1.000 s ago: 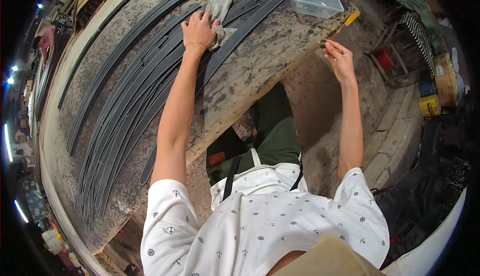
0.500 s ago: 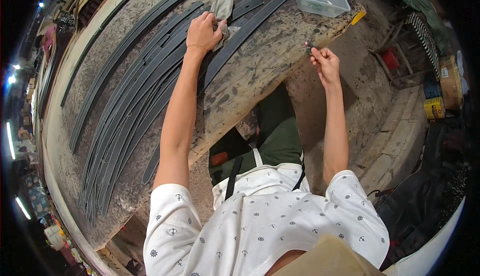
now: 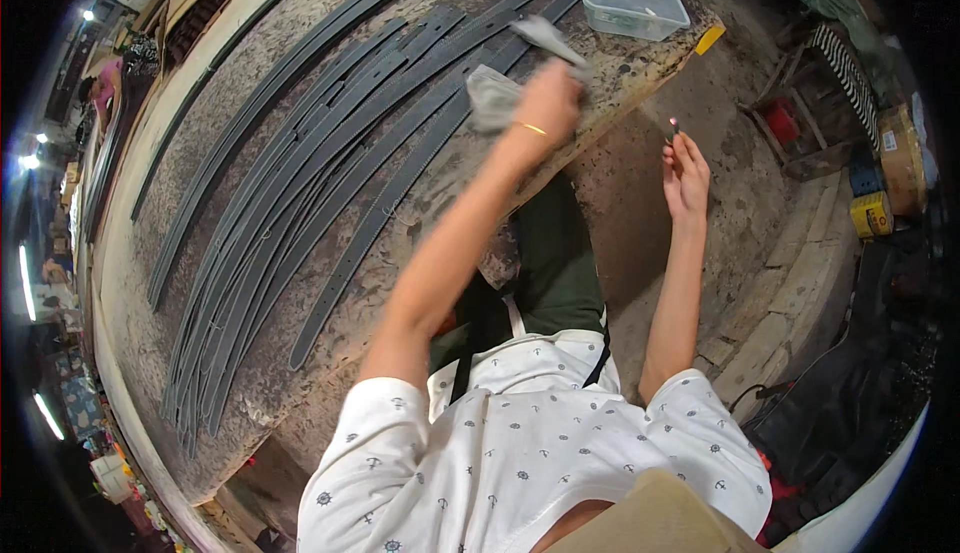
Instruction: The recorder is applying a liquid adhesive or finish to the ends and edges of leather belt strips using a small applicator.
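My left hand [image 3: 553, 101], blurred by motion, is closed on a crumpled grey cloth [image 3: 493, 96]. The cloth hangs out on both sides of the fist, over the table's near edge. Off the table to the right, my right hand [image 3: 687, 181] pinches a small dark object with a pale pinkish tip [image 3: 674, 126] between thumb and fingers; its kind is too small to make out. Dark grey belts [image 3: 350, 265] with stitched edges lie in a long, overlapping bunch left of my left hand. Some show punched holes and pointed ends.
A clear plastic box [image 3: 632, 5] stands at the table's far right corner, beside a yellow piece [image 3: 710, 40] on the edge. The stained table [image 3: 250, 378] bears the belts. Beyond the floor at right are a wooden stool [image 3: 812, 143], a yellow can [image 3: 870, 215] and a cardboard box [image 3: 902, 158].
My left hand has swept the cloth rightward and nearer, off the belts toward the table's edge. My right hand has moved slightly right and nearer, still pinching the small object.
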Demonstrator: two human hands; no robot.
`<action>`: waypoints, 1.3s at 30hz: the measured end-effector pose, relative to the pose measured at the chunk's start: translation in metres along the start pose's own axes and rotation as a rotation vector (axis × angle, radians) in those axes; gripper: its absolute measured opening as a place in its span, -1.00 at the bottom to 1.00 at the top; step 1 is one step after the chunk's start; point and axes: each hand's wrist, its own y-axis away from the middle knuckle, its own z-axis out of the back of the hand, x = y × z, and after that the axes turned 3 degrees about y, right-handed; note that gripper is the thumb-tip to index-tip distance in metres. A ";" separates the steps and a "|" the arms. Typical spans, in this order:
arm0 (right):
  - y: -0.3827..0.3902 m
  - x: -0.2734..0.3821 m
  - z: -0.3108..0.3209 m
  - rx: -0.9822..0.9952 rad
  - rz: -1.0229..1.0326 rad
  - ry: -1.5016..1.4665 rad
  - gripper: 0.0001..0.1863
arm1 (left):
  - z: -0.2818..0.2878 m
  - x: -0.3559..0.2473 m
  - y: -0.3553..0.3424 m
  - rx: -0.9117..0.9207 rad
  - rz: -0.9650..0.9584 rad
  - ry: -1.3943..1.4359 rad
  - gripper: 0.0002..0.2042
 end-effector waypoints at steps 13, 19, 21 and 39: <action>0.063 0.060 0.085 -0.148 0.256 0.022 -0.60 | -0.004 -0.038 -0.021 -0.381 -0.431 -0.407 -0.79; 0.027 0.035 -0.007 0.241 0.175 0.062 -0.66 | 0.148 0.014 0.127 -0.413 -0.039 -0.602 -0.45; 0.021 0.019 -0.066 0.267 0.188 0.192 -0.68 | 0.169 0.027 0.191 -0.337 0.267 -0.765 -0.33; 0.056 -0.108 -0.312 1.140 0.001 0.382 -0.72 | 0.183 0.039 0.249 -0.634 0.336 -0.658 -0.79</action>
